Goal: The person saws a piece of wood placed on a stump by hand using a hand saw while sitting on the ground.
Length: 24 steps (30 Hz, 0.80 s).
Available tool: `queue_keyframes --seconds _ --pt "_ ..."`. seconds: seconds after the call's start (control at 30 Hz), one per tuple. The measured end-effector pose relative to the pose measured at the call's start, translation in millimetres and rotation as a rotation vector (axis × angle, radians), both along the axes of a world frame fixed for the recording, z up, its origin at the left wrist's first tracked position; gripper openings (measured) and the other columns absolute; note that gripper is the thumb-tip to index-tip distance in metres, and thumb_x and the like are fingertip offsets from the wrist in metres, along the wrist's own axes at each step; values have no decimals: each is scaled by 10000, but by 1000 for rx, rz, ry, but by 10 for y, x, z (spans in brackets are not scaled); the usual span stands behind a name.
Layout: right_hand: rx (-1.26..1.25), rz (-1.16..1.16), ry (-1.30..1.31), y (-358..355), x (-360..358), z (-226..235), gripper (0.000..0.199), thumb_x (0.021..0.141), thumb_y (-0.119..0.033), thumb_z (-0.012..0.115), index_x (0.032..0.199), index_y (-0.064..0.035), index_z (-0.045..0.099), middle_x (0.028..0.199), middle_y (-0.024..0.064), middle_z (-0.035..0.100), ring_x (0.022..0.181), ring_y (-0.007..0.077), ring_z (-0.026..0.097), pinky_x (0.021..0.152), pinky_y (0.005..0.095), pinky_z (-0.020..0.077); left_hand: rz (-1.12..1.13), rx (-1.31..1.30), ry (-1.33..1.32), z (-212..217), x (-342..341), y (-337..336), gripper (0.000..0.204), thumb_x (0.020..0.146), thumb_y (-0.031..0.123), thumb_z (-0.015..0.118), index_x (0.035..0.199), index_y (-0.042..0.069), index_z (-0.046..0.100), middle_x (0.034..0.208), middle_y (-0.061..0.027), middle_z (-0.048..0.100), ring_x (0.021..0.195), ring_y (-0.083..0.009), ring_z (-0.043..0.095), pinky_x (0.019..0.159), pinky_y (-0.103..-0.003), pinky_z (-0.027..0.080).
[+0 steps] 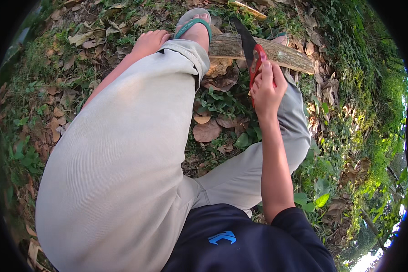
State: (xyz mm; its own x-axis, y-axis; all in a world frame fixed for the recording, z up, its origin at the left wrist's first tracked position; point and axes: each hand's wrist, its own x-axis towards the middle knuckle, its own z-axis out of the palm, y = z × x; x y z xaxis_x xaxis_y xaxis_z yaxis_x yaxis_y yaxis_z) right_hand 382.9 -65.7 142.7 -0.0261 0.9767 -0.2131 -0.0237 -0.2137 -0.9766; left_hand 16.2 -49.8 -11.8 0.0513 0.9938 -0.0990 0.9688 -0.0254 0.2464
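Note:
My right hand (268, 88) is closed round the red handle (258, 53) of a hand saw. Its dark, tapering blade (245, 37) points away from me and lies across a thick brown log (276, 53). The log runs left to right in front of me, its left part hidden by my foot and trouser leg. My left hand (150, 41) is low beside my left foot, roughly in line with the log, its fingers curled together. What lies under those fingers is hidden behind my leg.
My left foot in a green-strapped flip-flop (195, 28) rests at the log. The other foot (282, 39) shows behind its right part. Dry leaves (207, 131) and low plants cover the ground. A split pale stick (248, 9) lies beyond. Dense greenery (371, 136) stands at right.

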Motion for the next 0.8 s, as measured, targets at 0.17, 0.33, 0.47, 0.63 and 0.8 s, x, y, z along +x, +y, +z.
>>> queue_keyframes --seconds 0.17,0.33,0.47,0.63,0.8 --pt "638 -125 13 -710 15 784 244 1106 -192 427 1038 30 500 636 5 413 478 48 363 403 205 305 -30 39 33 85 -51 -41 381 1071 403 408 1181 131 651 1124 -92 698 1076 -315 652 924 -478 498" --pt "455 4 -5 -152 208 1510 280 1082 -207 518 967 35 600 650 -7 484 489 20 380 409 210 289 31 9 22 -12 -6 -48 377 1070 400 410 1179 130 649 1123 -93 698 1074 -314 652 918 -478 499" --pt "215 45 -144 94 219 890 254 1057 -200 565 916 0 635 653 -33 521 501 17 418 422 210 303 27 -7 20 4 80 43 374 1069 399 412 1176 129 648 1123 -93 698 1073 -313 652 914 -479 500" --pt "12 62 35 -82 201 295 281 1068 -222 544 879 -24 603 625 -47 480 476 14 399 411 213 303 18 9 44 61 59 25 370 1068 397 415 1174 128 646 1122 -94 698 1071 -312 652 909 -479 501" --pt "14 67 -37 -214 127 301 280 1075 -219 531 883 -28 602 630 -47 475 474 14 396 405 214 306 -26 47 64 -44 -100 -57 371 1061 410 426 1188 124 627 1120 -101 698 1069 -314 653 905 -487 498"
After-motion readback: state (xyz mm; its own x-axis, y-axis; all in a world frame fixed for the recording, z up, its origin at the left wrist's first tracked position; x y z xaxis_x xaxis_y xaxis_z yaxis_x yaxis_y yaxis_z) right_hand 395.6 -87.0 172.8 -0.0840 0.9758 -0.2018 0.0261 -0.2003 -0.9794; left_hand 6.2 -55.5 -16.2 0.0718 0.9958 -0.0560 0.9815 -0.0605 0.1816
